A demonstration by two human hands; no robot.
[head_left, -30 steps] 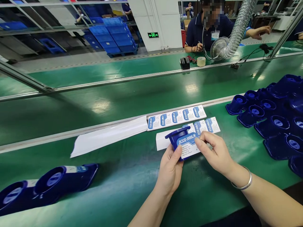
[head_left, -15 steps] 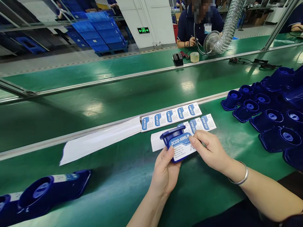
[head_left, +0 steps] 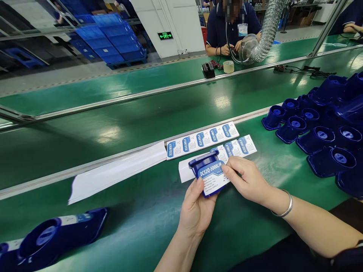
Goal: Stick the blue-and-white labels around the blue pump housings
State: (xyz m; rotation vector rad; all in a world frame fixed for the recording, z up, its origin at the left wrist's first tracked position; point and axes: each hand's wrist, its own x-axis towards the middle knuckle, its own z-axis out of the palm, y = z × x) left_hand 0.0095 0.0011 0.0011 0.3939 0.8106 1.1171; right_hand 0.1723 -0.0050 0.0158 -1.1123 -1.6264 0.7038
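Observation:
A dark blue plastic housing (head_left: pixel 202 161) is gripped in my left hand (head_left: pixel 197 209), tilted so its side faces up. A white and blue label (head_left: pixel 212 178) reading DC52Q-5000L/H lies over that side. My right hand (head_left: pixel 251 182) pinches the label's right edge between thumb and index finger; whether that edge touches the housing, I cannot tell. Just behind the hands is a partly used label sheet (head_left: pixel 247 145), its left part bare white. Further back, a fuller label sheet (head_left: pixel 204 140) lies along the metal strip.
Blank white backing paper (head_left: pixel 119 170) lies left of the sheets. Several blue housings (head_left: pixel 331 160) crowd the right side; labelled blue housings (head_left: pixel 62 236) lie front left. Past a metal rail (head_left: pixel 136 96) are a tape roll (head_left: pixel 228 67), a flexible duct (head_left: pixel 266 37) and a co-worker (head_left: pixel 235 30).
The view has shifted slightly, moving most things a little to the left. My hands keep the same hold on the housing and label, with the housing tilted slightly differently.

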